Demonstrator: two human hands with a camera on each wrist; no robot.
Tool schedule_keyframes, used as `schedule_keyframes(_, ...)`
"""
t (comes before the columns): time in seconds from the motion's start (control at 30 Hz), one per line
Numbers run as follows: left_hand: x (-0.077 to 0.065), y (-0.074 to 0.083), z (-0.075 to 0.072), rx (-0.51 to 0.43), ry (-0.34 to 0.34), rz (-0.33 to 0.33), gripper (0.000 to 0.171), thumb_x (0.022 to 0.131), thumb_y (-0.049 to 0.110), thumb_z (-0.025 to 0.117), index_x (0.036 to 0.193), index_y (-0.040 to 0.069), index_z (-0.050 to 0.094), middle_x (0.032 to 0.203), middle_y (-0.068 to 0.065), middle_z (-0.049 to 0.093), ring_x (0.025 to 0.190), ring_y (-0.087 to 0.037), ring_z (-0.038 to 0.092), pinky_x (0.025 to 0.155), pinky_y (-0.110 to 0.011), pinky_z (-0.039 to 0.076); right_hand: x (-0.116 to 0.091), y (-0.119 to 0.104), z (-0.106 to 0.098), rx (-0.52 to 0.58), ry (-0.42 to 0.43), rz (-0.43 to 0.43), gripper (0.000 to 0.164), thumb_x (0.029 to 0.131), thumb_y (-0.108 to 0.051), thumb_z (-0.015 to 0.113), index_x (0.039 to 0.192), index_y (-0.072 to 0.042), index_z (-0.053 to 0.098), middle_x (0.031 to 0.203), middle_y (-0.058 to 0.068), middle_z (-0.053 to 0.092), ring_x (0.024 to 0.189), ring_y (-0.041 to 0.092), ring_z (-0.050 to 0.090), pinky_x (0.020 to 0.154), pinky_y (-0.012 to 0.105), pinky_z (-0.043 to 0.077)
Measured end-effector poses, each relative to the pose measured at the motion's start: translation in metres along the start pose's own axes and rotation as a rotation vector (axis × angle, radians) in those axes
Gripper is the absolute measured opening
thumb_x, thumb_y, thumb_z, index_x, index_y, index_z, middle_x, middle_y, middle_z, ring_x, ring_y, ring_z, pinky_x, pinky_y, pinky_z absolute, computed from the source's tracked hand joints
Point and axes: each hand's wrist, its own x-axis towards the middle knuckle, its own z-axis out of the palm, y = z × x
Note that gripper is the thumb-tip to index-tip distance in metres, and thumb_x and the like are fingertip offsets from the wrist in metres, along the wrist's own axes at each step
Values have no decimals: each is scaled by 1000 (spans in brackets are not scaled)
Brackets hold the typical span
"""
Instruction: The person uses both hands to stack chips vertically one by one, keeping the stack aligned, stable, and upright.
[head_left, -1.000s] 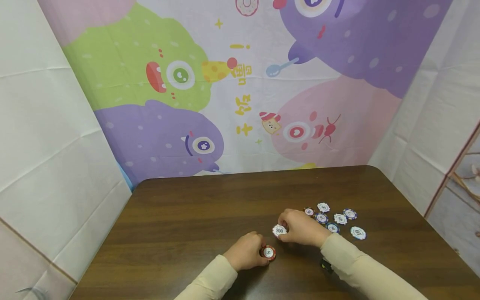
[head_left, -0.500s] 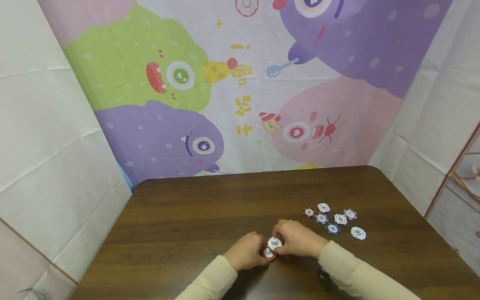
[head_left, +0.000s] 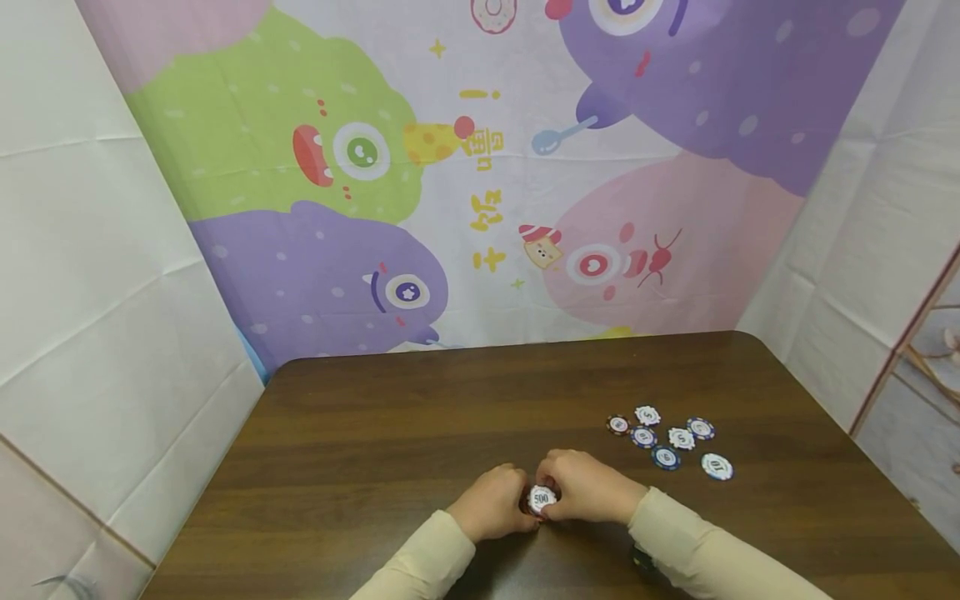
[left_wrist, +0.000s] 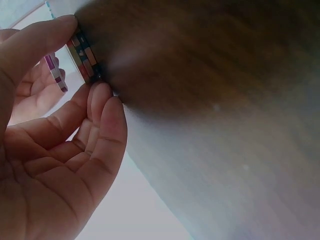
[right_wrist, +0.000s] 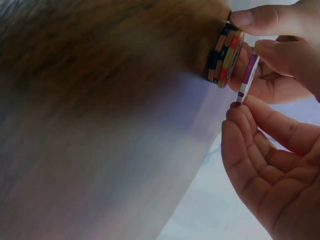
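While hands face inward | 500 chip between, just above stack

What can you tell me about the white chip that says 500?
The 500 chip is round and thin, with dark numbers on its pale face and purple-and-white blocks around its edge. It looks like hard plastic, though I can't be sure. The right hand pinches it between thumb and fingers, face up, over a small stack of chips. The right wrist view shows a gap, so it isn't lying on the stack. Its underside is hidden.
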Motion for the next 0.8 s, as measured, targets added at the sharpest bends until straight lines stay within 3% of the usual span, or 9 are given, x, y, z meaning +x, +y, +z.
schedule_keyframes(0.8, -1, 0, -1, -16, -11, -5, 22, 65, 23, 76, 72, 15, 57, 66, 10, 47, 61, -4, 40, 52, -18, 37, 4, -5, 5, -3, -8, -22, 21, 67, -23, 75, 82, -13, 65, 76, -7, 53, 65, 2, 42, 58, 18, 37)
